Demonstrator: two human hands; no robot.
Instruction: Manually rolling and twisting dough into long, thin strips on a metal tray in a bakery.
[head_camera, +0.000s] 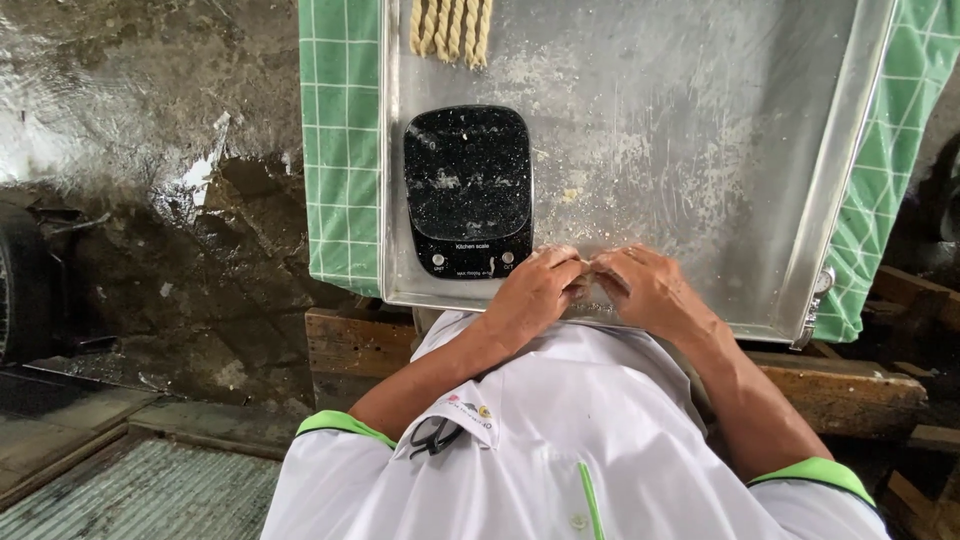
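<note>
My left hand (535, 292) and my right hand (648, 288) rest side by side on the near edge of a large metal tray (700, 130) dusted with flour. Their fingertips meet over a small pale piece of dough (590, 283), mostly hidden under the fingers. A black kitchen scale (467, 190), speckled with flour, sits on the tray just left of and beyond my left hand. Several twisted dough sticks (450, 30) lie in a row at the tray's far edge.
The tray lies on a green checked cloth (340, 140) over a wooden bench (850, 385). Wet dark concrete floor (150, 150) spreads to the left. A corrugated metal sheet (140, 490) is at the lower left.
</note>
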